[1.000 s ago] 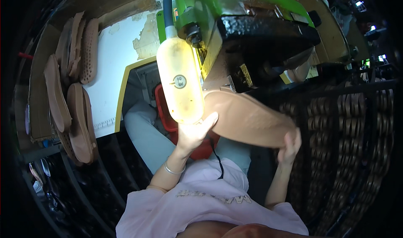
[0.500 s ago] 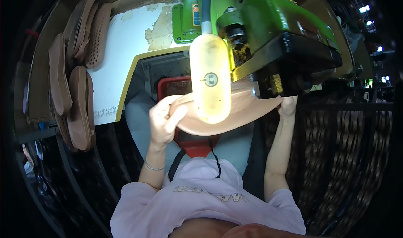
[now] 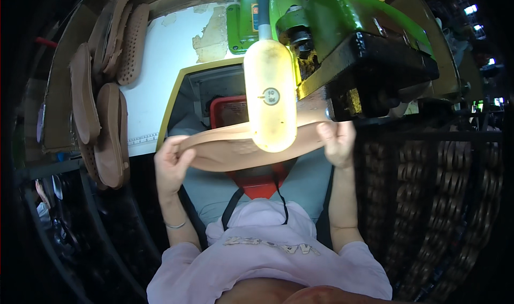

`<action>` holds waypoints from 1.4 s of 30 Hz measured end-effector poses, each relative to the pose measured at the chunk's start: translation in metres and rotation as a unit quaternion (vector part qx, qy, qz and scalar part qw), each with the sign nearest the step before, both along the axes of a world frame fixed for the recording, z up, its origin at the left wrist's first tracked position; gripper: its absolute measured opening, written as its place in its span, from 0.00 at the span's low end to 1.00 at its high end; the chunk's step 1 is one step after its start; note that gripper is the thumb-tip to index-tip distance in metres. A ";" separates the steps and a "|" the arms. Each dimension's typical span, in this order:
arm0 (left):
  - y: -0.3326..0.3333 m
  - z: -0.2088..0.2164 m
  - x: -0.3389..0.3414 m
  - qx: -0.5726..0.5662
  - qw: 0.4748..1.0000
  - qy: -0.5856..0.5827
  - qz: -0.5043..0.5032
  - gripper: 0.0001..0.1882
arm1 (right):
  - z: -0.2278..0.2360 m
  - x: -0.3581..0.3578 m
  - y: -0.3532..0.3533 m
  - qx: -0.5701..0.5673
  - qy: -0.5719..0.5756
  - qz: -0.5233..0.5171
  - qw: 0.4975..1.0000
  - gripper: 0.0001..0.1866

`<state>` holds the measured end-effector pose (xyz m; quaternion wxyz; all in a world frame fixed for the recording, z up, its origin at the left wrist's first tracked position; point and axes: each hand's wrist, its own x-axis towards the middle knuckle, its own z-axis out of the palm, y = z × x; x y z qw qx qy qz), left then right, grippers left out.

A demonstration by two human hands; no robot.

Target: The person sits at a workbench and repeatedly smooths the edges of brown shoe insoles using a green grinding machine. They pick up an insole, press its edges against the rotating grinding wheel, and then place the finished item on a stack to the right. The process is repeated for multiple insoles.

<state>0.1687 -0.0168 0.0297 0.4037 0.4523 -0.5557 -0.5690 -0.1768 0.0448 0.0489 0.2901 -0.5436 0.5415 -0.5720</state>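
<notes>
Between my two hands stretches a tan shoe sole (image 3: 222,156), held level below the machine head. My left hand (image 3: 172,163) pinches its left end between thumb and fingers. At the other end, my right hand (image 3: 338,144) grips it with the thumb over the near face. A glowing oval lamp (image 3: 270,98) hides the upper middle of the sole. Just past my right hand is the black lower part of the green machine (image 3: 375,73); the sole's far edge lies close to it, and I cannot tell whether they touch.
On the left, several tan soles (image 3: 111,135) lean along the cardboard edge of the white worktop (image 3: 160,73). A red bin (image 3: 257,186) sits below the held sole, by my lap. Rows of brown soles (image 3: 441,170) fill racks at the right.
The sole has come nearer to me and turned, showing a different face. My left hand has moved left, and my right hand has come out from beside the machine, its thumb now visible on the sole.
</notes>
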 end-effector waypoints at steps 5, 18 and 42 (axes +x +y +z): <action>-0.005 0.028 -0.107 -0.192 0.972 -0.123 -0.056 0.13 | 0.009 -0.066 -0.006 -0.021 -0.013 -0.088 0.996 0.16; -0.065 0.047 -0.072 -0.026 0.969 -0.020 -0.245 0.09 | 0.009 -0.033 0.003 0.092 -0.159 -0.055 0.981 0.11; 0.074 -0.005 -0.114 -0.034 0.993 0.061 -0.097 0.30 | 0.006 0.046 -0.004 0.080 -0.028 -0.015 0.996 0.14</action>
